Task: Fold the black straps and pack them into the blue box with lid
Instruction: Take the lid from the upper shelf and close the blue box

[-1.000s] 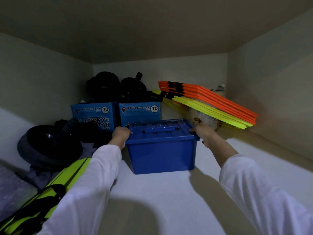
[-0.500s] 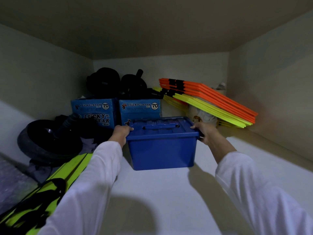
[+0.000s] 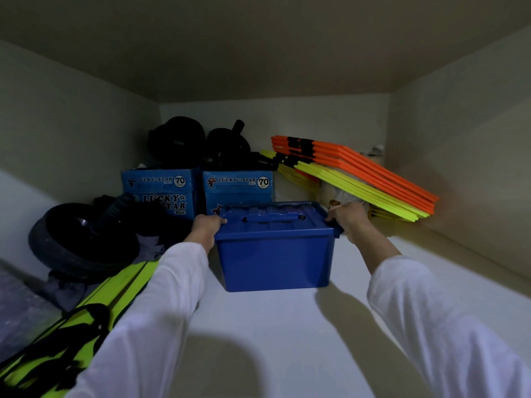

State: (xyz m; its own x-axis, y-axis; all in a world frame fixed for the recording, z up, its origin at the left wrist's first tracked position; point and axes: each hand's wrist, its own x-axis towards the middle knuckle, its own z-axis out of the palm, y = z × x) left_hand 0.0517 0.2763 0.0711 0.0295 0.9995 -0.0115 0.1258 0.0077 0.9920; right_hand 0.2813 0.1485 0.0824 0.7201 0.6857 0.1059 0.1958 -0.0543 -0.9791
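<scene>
Head view: box contents hidden, perhaps

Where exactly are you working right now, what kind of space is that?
Probably a storage cupboard shelf: plain pale walls close in on three sides with a low ceiling, and stored gear crowds the back, namely blue Lucky Star cartons and stacked orange and yellow foam slats.
</scene>
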